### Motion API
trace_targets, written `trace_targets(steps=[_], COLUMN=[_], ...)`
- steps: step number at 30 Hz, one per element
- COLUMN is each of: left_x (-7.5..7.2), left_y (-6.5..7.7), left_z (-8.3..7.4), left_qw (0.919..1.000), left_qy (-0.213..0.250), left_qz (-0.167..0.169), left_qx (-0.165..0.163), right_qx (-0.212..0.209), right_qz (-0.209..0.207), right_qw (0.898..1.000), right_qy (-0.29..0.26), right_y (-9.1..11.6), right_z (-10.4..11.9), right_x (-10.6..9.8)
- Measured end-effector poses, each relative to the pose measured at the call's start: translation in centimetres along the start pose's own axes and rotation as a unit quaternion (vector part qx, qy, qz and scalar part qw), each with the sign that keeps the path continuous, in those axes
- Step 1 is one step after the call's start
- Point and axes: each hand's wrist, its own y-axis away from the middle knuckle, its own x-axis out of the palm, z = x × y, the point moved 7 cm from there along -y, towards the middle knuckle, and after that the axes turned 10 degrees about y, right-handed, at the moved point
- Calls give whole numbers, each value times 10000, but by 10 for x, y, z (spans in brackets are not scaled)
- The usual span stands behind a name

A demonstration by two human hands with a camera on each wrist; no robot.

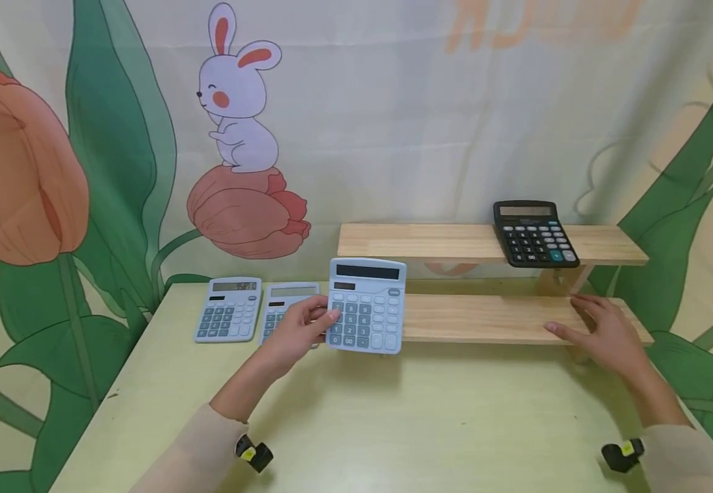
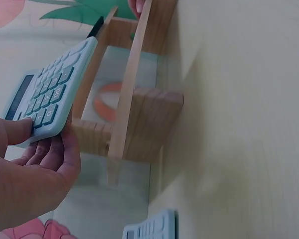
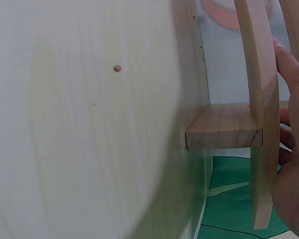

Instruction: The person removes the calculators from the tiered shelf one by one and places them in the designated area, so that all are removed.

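Left hand [image 1: 295, 332] pinches the pale calculator [image 1: 365, 308] by its side near the left end of the lower shelf [image 1: 473, 318]; right hand [image 1: 605, 335] rests loosely on the right end; sound placement likely requires clearing the front edge.

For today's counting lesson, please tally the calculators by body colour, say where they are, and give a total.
Pale calculators: 3 (one in the left hand, two on the table)
Black calculators: 1 (on the upper shelf)
Total: 4
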Motion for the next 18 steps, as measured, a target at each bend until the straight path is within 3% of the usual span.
trace_targets(steps=[11, 18], left_x=[-70, -115], left_y=[24, 43], left_z=[-21, -34], left_qw=[9943, 9889], left_qy=[-839, -1262], left_qz=[-584, -649], left_qx=[-292, -448], right_qx=[24, 22], right_qz=[54, 49], right_qw=[10000, 10000], right_qy=[-3, -6], right_y=[0, 0], right_z=[0, -1], right_x=[-3, -2])
